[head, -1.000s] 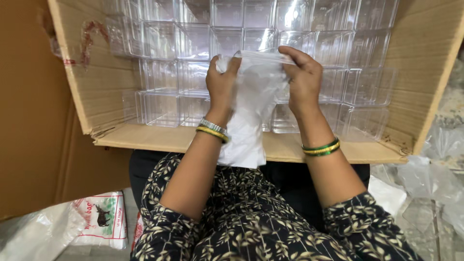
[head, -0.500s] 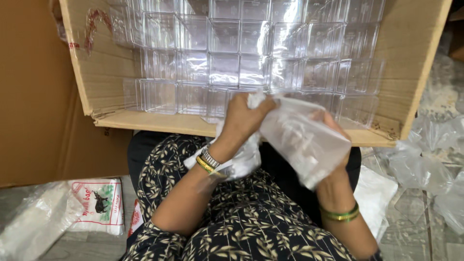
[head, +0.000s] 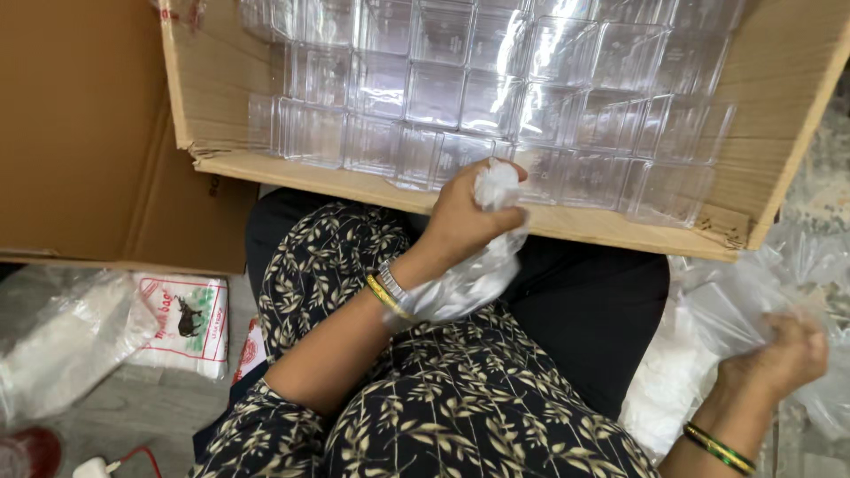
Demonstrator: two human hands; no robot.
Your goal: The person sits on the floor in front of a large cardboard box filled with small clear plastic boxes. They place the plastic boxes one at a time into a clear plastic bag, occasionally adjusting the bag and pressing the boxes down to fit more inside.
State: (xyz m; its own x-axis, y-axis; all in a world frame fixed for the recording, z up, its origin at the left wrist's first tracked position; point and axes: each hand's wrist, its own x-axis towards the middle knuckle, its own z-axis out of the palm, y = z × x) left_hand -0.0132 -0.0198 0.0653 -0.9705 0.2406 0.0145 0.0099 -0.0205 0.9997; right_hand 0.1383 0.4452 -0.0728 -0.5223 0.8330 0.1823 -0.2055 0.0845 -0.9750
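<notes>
My left hand [head: 460, 217] has its grip clamped on a crumpled clear bag [head: 469, 274], which I hold over my lap just in front of the near edge of the carton [head: 221, 88]. My right hand [head: 779, 358] is low at my right side, well apart from the left, and its grip is closed on another clear bag [head: 735, 301] beside a pile of bags [head: 660, 389]. Inside the carton, clear plastic boxes [head: 496, 88] stand in rows.
</notes>
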